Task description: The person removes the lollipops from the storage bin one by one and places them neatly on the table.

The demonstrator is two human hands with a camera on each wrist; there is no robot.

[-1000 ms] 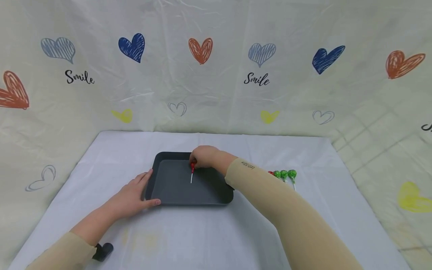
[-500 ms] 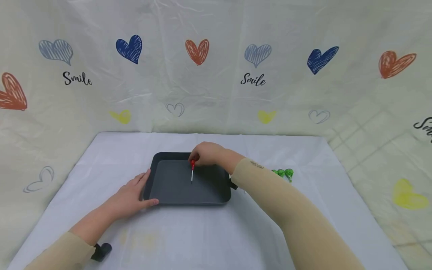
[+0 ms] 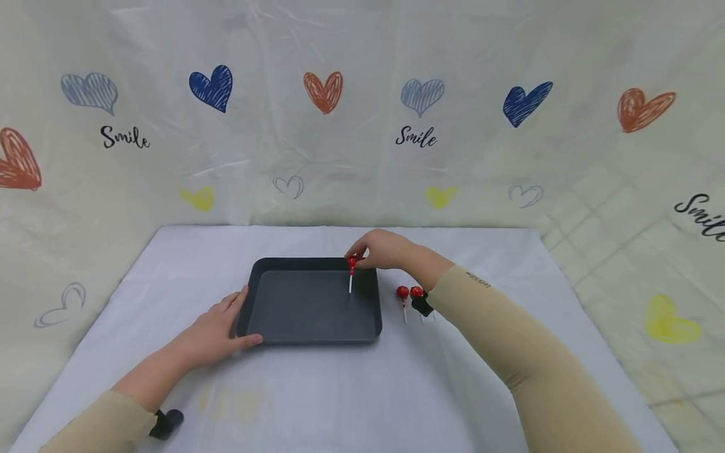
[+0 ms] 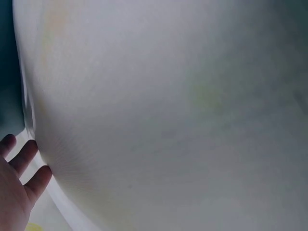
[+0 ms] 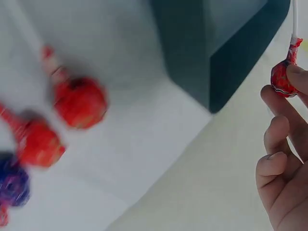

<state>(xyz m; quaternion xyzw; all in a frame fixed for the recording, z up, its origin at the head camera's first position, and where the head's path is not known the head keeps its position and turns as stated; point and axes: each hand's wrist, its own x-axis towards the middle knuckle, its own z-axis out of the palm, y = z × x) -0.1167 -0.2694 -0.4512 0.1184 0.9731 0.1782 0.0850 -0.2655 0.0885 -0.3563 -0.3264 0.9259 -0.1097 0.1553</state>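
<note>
A shallow dark grey baking tray (image 3: pixel 311 308) lies on the white cloth. My left hand (image 3: pixel 212 327) rests at its left edge, fingers and thumb spread and touching the rim. Over the tray's back right corner, my right hand (image 3: pixel 387 248) pinches a red-wrapped lollipop (image 3: pixel 352 265) by its head, the white stick pointing down in the head view. The right wrist view shows the held lollipop (image 5: pixel 283 79) between thumb and forefinger, the other fingers loosely bent. Right of the tray lie two red lollipops (image 3: pixel 403 292) and a blue-purple lollipop (image 5: pixel 13 182).
Black wrist cameras show at the left wrist (image 3: pixel 166 425) and the right wrist (image 3: pixel 421 304). The right sleeve (image 3: pixel 510 340) crosses the right side of the table (image 3: pixel 317 396). Behind stands a pale curtain (image 3: pixel 351 151) printed with hearts.
My right hand has moved right from the middle of the tray to its back right corner, still pinching the lollipop. Red lollipops now show; the green ones are hidden. The left hand stays.
</note>
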